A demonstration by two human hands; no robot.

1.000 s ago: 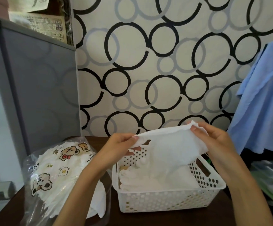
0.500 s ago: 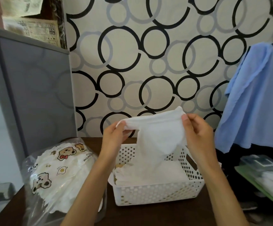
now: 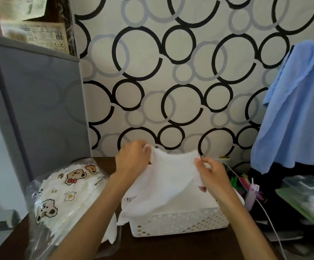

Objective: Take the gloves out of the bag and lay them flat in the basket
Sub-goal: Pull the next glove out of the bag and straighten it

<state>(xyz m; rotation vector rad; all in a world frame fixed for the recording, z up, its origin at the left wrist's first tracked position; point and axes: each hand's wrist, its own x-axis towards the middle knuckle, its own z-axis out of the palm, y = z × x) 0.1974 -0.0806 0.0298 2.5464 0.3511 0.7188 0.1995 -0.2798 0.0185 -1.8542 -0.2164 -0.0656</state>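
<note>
Your left hand (image 3: 132, 161) pinches one top corner of the white glove (image 3: 168, 182) and your right hand (image 3: 211, 174) pinches the other, so the cloth is held stretched between both grips. It hangs directly above the white basket (image 3: 178, 221), its held edge running side to side along the basket's long axis, its lower edge draping onto the folded pile inside and spilling over the basket's left rim. The bag (image 3: 66, 199) lies just left of the basket. In my judgement, lowering calls for a shift rightward.
</note>
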